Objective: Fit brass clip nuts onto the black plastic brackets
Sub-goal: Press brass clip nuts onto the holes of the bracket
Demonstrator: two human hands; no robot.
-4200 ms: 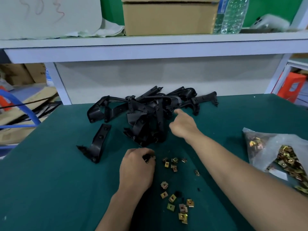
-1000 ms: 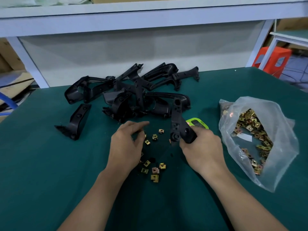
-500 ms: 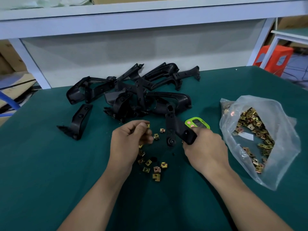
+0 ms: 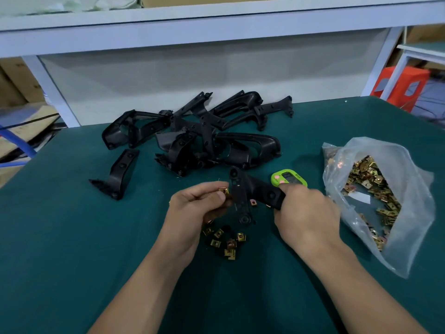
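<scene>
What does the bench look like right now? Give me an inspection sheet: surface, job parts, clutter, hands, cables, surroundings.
surface: green mat covers the table.
job's things: held bracket and clip nut are side by side; loose clip nuts lie below them; bracket pile behind; lone bracket to its left; bag of clip nuts at right.
clutter: green device behind the right hand.
hands: left hand pinches the clip nut; right hand grips the held bracket.
cables: nothing seen on the mat.
surroundings: white shelf above, orange stool far right, cardboard far left.
</scene>
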